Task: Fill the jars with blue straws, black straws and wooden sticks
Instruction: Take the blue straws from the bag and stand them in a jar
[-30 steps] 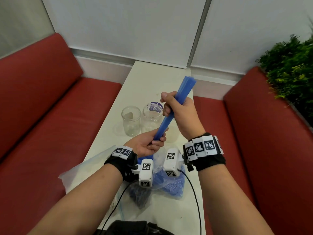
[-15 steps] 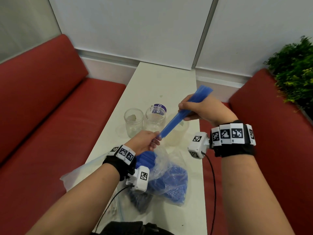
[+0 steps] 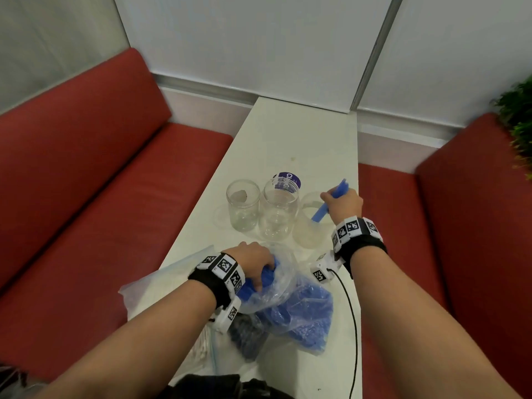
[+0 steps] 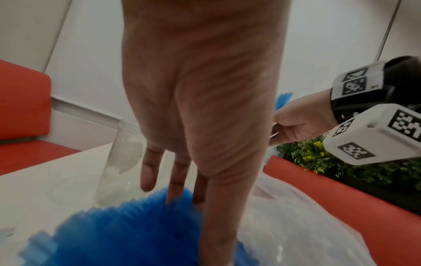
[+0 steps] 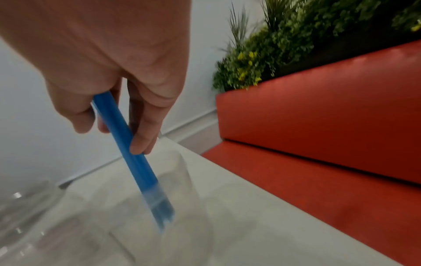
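Note:
Three clear jars stand mid-table: the left jar (image 3: 243,208), the labelled middle jar (image 3: 277,214) and the right jar (image 3: 309,234). My right hand (image 3: 342,203) (image 5: 118,126) grips a bundle of blue straws (image 3: 319,214) (image 5: 136,171), tilted, with its lower end inside the right jar (image 5: 193,180). My left hand (image 3: 253,263) (image 4: 182,194) reaches into a clear bag of blue straws (image 3: 302,312) (image 4: 114,234). Its fingers are straight and their tips touch the straw ends. A bag of black straws (image 3: 247,338) lies underneath, near the front.
A zip bag with pale sticks (image 3: 198,349) lies at the table's front left. A black cable (image 3: 352,326) runs along the right edge of the white table (image 3: 302,133). Red benches (image 3: 100,197) flank the narrow table, and a plant (image 3: 518,122) stands at the far right.
My right hand carried the straw bundle right and down into the right jar. My left hand let go of its lower end and dropped onto the blue straws in the bag.

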{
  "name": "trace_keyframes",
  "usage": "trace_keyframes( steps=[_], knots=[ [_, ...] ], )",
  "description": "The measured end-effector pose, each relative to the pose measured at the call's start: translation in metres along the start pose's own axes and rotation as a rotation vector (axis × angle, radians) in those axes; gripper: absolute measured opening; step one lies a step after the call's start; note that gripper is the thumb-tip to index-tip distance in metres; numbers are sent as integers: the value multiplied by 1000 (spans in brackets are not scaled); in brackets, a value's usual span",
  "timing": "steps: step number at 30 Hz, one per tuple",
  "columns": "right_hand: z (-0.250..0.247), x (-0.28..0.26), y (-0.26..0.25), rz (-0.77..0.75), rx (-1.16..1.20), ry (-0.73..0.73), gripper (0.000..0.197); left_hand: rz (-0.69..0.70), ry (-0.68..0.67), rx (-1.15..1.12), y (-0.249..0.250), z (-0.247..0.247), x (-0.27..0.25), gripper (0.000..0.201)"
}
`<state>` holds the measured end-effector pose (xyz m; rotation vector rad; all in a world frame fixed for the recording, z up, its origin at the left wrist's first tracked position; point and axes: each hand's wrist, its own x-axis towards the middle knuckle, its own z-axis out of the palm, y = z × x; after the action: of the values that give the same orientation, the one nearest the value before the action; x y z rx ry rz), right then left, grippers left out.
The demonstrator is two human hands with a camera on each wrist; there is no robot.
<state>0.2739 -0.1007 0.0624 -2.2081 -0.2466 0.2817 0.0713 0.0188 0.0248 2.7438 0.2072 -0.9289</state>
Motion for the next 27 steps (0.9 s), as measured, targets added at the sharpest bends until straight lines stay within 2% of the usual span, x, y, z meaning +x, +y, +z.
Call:
trace_keyframes(
  steps=[4,8,11,15,17,18,20,22,23,24,25,27],
  knots=[
    [13,-10,25,29,30,-74,35,8,106,34,0,7,4,49],
    [11,-15,29,-19,47,-74,52,-15,117,52,0,3,1,34],
    [7,-20,28,-37,101,-90,60,-34,125,79,0,-3,0,31],
    [-1,-29,26,-60,45,-342,106,-33,124,44,-1,-9,-4,39],
    [-5,-33,24,-89,35,-356,115,-32,116,-4,-3,-10,-7,44],
    [-7,-37,22,-111,27,-300,113,-34,110,-26,-4,-11,-8,45],
    [-11,-48,17,-173,12,-60,95,-42,100,-73,-7,-13,-10,44],
    [-11,-62,11,-347,63,244,59,-49,89,-136,-10,-15,-11,43],
    [-10,-70,6,-463,100,322,40,-54,89,-167,-12,-16,-11,42],
    [-6,-78,3,-553,125,296,25,-60,92,-198,-14,-18,-12,41],
    [-1,-86,1,-599,124,167,16,-63,98,-223,-16,-19,-13,40],
    [14,-100,2,-547,6,-274,16,-57,109,-237,-20,-24,-17,38]
  ],
)
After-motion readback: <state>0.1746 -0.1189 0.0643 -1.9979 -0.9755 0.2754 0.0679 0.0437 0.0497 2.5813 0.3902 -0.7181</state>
